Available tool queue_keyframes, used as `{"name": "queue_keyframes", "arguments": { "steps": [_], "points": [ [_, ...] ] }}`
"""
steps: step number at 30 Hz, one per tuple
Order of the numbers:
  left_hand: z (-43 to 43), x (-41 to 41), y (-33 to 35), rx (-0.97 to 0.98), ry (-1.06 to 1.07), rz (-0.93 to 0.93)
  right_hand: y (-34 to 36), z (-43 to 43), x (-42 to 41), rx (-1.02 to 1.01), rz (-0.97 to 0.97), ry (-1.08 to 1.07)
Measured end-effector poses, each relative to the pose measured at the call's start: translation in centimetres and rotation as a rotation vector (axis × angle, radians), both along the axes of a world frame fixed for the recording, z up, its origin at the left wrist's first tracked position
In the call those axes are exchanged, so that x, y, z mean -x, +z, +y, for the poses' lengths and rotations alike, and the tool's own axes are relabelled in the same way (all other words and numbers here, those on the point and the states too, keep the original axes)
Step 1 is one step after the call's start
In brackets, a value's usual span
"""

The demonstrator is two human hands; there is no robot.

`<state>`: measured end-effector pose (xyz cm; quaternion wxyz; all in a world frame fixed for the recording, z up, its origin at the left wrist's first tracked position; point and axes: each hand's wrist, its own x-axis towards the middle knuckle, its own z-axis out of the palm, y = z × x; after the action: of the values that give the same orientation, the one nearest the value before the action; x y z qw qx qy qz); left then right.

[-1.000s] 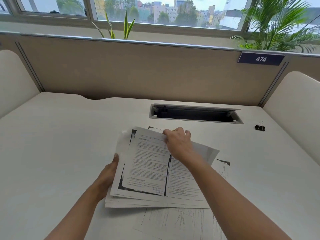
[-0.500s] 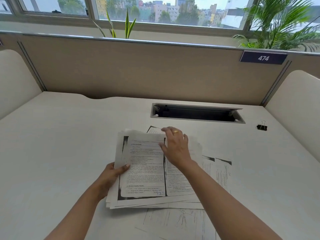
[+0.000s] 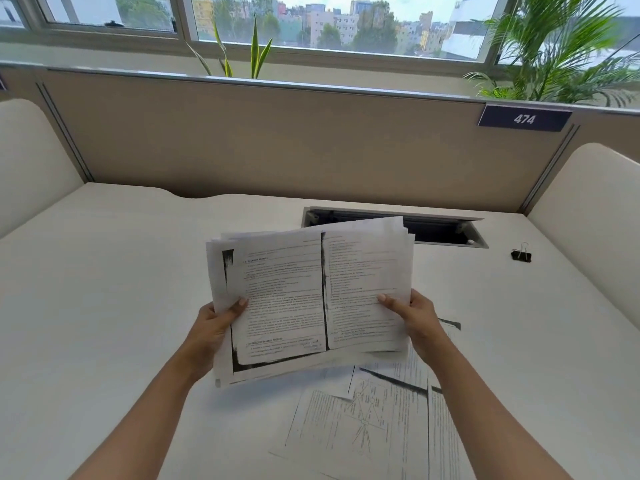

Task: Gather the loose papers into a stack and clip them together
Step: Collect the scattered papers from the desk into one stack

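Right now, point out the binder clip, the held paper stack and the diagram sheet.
binder clip (image 3: 521,255): head view, its black body.
paper stack (image 3: 287,299): head view, top page's left half.
diagram sheet (image 3: 363,420): head view, the drawn diagram.

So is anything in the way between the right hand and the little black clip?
Nothing visible. Only bare desk lies between the right hand and the clip. That hand and the left hand both grip the paper stack, though.

A white desk (image 3: 104,271) meets a beige partition (image 3: 277,140) under daylit windows (image 3: 346,26) fringed with green plants (image 3: 554,57).
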<state>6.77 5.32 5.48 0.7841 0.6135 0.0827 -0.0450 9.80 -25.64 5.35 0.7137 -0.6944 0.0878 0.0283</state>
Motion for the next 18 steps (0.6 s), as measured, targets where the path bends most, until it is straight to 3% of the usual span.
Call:
{"name": "queue_keyframes", "arguments": {
  "steps": [7,12,18],
  "points": [
    [-1.1,-1.0,1.6,-0.061,0.036,-0.169,0.9,-0.5,0.2,-0.152,-0.235,-0.091],
    [-1.3,-0.8,0.2,-0.085,-0.031,-0.178,-0.6,-0.9,1.2,-0.065,-0.137,-0.036],
    [-1.9,-0.7,-1.3,-0.085,0.034,-0.134,-1.7,-0.6,1.9,0.043,-0.068,-0.003]
  ]
}}
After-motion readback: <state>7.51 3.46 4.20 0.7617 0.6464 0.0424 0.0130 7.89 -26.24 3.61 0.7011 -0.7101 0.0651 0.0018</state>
